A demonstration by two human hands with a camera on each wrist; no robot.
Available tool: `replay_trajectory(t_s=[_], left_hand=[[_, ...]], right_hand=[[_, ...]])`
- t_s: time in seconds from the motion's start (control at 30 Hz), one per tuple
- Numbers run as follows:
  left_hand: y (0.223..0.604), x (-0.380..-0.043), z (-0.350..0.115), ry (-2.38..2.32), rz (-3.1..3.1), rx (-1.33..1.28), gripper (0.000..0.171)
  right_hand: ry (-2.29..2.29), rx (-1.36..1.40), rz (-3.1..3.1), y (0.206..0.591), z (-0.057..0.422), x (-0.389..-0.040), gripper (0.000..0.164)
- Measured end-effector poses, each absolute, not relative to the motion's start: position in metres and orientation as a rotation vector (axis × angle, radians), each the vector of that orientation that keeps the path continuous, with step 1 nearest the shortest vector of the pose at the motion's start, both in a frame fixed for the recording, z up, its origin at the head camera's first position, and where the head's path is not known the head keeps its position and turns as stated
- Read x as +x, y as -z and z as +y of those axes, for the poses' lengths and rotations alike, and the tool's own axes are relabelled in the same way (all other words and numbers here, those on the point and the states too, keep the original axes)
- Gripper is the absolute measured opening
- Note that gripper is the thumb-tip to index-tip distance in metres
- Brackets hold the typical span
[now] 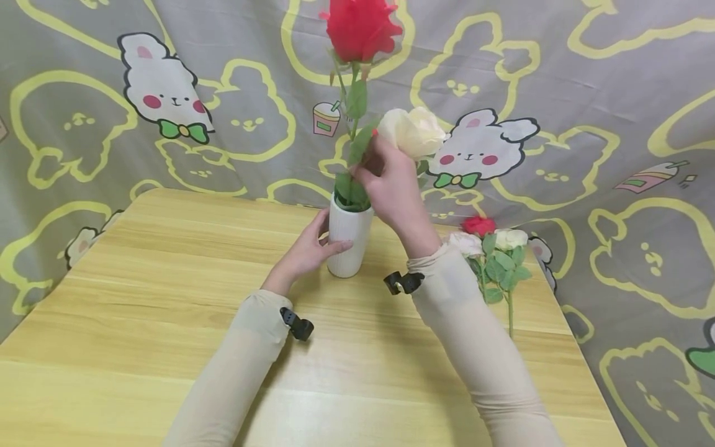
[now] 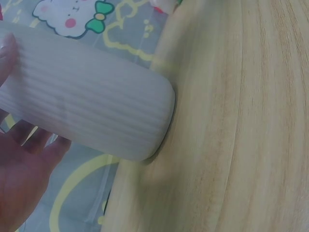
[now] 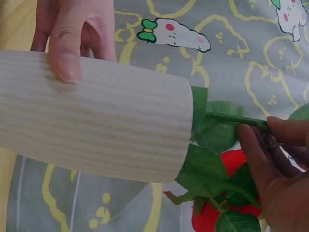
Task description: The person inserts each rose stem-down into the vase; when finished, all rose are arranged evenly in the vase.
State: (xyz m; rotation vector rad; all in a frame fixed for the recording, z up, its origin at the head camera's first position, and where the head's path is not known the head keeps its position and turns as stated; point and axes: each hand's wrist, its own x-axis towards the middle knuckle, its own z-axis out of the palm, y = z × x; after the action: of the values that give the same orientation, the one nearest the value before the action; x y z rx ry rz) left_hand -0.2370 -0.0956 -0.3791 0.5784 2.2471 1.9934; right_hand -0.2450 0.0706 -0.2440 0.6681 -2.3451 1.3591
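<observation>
A white ribbed vase (image 1: 347,245) stands upright near the table's back edge. My left hand (image 1: 306,251) holds it from the left, the thumb (image 3: 66,67) across its front. Above the rim, my right hand (image 1: 393,186) pinches a green rose stem (image 3: 236,119) that runs down into the vase. A large red rose (image 1: 360,28) rises tall over the vase, and a cream rose (image 1: 413,131) sits just above my right hand. Which bloom belongs to the pinched stem cannot be told. Green leaves (image 3: 205,166) crowd the vase mouth.
More roses lie at the table's right side: a red one (image 1: 478,225), a cream one (image 1: 511,238) and a pale one (image 1: 466,243), with leafy stems. A patterned grey cloth (image 1: 223,167) hangs right behind the wooden table (image 1: 139,298).
</observation>
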Motion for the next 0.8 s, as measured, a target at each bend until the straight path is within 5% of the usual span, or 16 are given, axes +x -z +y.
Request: replay_trajectory(t_s=[0.27,0.57,0.8], left_hand=[[0.385,-0.241,-0.096,-1.986,2.249,0.573,0.078],[0.406,-0.255,-0.097,-1.992,2.285,0.584,0.078],[0.407,-0.254,-0.097,-1.981,2.297,0.566,0.078]], right_hand=[[-1.244,0.607,-2.579,0.248,0.070,-0.250,0.020],[-1.201,0.630,-2.651,0.247,0.071,-0.247,0.047],[-1.241,0.763,-2.478,0.250,0.078,-0.233,0.038]])
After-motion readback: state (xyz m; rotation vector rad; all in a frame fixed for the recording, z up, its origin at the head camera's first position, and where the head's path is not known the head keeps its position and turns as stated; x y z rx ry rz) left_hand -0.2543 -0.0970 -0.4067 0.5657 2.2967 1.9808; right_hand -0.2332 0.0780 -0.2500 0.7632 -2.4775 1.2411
